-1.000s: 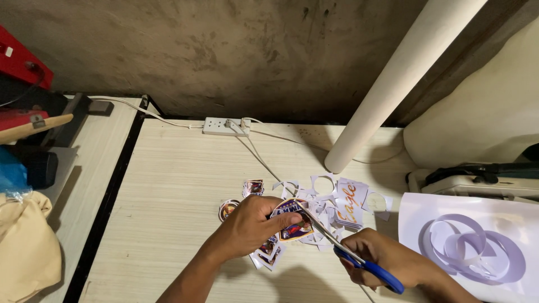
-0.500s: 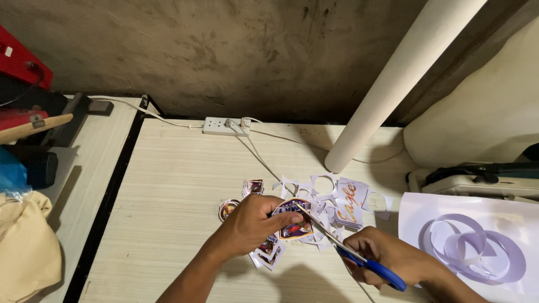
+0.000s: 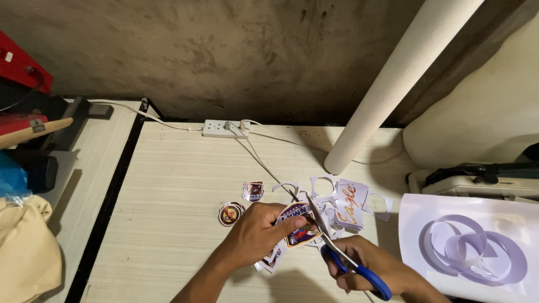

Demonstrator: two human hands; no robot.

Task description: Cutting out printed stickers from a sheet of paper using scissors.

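Our left hand (image 3: 255,233) pinches a printed sticker (image 3: 303,227) just above the desk (image 3: 168,196), fingers clenched on its edge. Our right hand (image 3: 373,266) grips the blue-handled scissors (image 3: 342,252), blades parted around the sticker, paper scraps (image 3: 342,199) just beyond.

Stained concrete wall (image 3: 224,50) (pale wooden table (image 3: 168,185))

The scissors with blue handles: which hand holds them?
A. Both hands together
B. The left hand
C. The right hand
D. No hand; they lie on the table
C: the right hand grips the blue handles of the scissors, while the left hand holds the printed sticker at the blades.
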